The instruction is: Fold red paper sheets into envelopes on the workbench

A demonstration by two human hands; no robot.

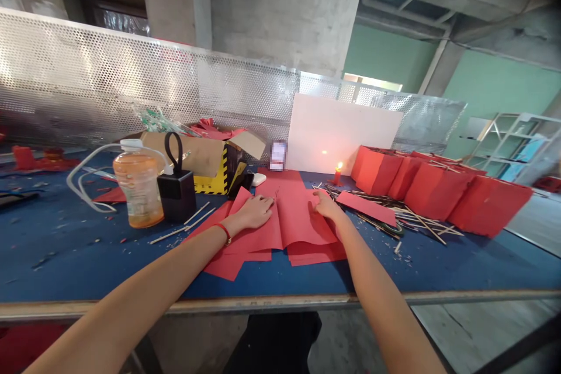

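Note:
A sheet of red paper [302, 222] with a crease down its middle lies in front of me on several other red sheets, its near edge bowed up. My left hand [254, 211] rests flat on the left half, palm down, with fingers stretched toward the crease. At the right edge of the sheet, my right hand [326, 205] has its fingers bent on the paper, seemingly gripping the edge; the fingertips are small and partly hidden. Beyond the sheet, a phone-like upright object [277, 155] is blurred out.
A lit red candle [338, 174] burns right of the sheets, close to thin sticks [421, 222] and a red strip [367, 207]. Red paper boxes [433, 190] line the right. To the left stand an orange drink bottle [137, 187], a black power bank [177, 196] and a cardboard box [193, 155].

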